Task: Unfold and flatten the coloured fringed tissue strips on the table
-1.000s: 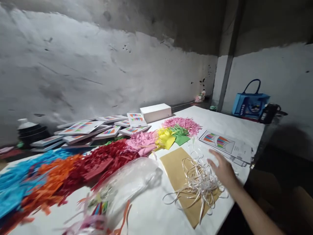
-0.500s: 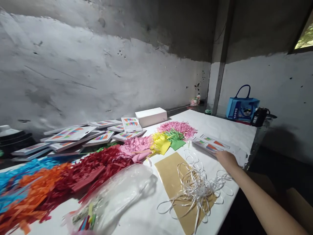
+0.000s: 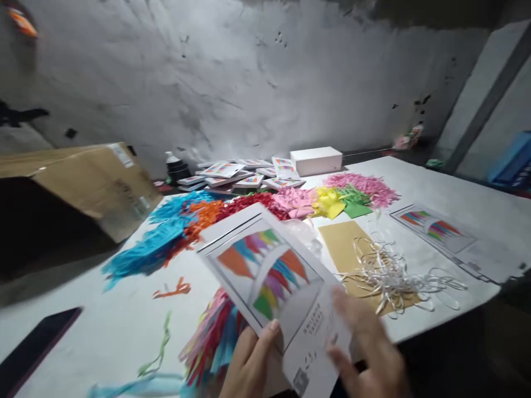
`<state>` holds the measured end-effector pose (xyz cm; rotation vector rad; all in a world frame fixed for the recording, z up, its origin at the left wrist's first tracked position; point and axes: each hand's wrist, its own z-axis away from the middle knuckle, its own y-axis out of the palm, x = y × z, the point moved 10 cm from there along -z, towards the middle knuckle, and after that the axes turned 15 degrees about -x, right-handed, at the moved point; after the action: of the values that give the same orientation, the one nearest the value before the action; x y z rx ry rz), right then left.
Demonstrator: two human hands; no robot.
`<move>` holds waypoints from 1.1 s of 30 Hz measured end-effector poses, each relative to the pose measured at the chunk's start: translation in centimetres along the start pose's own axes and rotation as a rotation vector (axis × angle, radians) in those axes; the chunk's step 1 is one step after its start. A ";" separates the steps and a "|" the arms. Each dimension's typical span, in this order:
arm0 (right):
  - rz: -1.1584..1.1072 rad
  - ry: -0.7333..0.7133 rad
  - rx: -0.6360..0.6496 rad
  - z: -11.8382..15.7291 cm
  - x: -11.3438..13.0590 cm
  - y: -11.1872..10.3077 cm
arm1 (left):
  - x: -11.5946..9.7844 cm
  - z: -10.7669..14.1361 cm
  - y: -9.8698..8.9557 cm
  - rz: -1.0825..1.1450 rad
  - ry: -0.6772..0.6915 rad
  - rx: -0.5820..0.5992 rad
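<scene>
Flat box (image 3: 269,271) is up over the table (image 3: 124,309), pic side showing. L hand (image 3: 251,362) pinches its edge; R hand (image 3: 369,348) is blurry at the other side, can't tell if it grips. Prob. getting a hold; next needs both hands steady.

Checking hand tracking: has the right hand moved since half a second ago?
Yes: leftward and nearer. The right hand went from the tan sheet's right side to its near side.
</scene>
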<state>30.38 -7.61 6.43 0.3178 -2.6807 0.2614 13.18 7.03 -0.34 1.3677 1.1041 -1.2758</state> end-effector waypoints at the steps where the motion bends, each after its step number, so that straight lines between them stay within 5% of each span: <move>1: -0.006 0.251 0.019 0.0 -3.2 -0.8 | 0.0 -0.1 -0.3 0.007 -0.073 0.003; 4: -0.350 0.971 0.279 4.0 -7.9 1.1 | -0.4 0.6 0.8 0.192 -0.277 0.116; 6: -0.494 1.244 0.176 5.9 -7.9 1.5 | -1.0 2.0 2.3 0.382 -0.339 0.226; 8: -0.482 1.329 -0.054 6.6 -7.6 0.7 | -0.5 3.9 3.7 0.491 -0.383 0.312; 11: -0.335 1.155 -0.084 5.4 -6.6 -0.2 | 1.7 6.0 4.6 0.465 -0.434 0.305; 14: 0.003 0.476 -0.060 0.8 -3.1 -2.7 | 2.8 6.4 4.2 0.406 -0.415 0.219; 16: 0.035 0.003 0.064 -0.4 1.1 -2.2 | 2.6 6.3 4.0 0.391 -0.384 0.219; 18: -0.113 -0.193 0.254 0.2 3.7 -0.9 | 2.0 6.4 4.0 0.375 -0.355 0.275; 20: -0.228 -0.162 0.341 0.4 4.3 -0.3 | 1.4 6.7 4.1 0.343 -0.331 0.352; 26: -0.320 -0.075 0.288 0.1 5.0 -0.5 | 0.0 7.6 3.9 0.238 -0.196 0.483; 30: -0.308 -0.150 0.166 0.2 6.5 -1.6 | 1.6 7.7 3.2 0.254 -0.289 0.357; 33: -0.273 -0.090 0.132 0.4 4.6 -3.8 | 2.4 7.6 2.5 0.311 -0.387 0.226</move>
<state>27.13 -12.15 8.57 0.7452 -2.6715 0.3467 14.60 -0.86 -2.83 1.3206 0.4742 -1.3844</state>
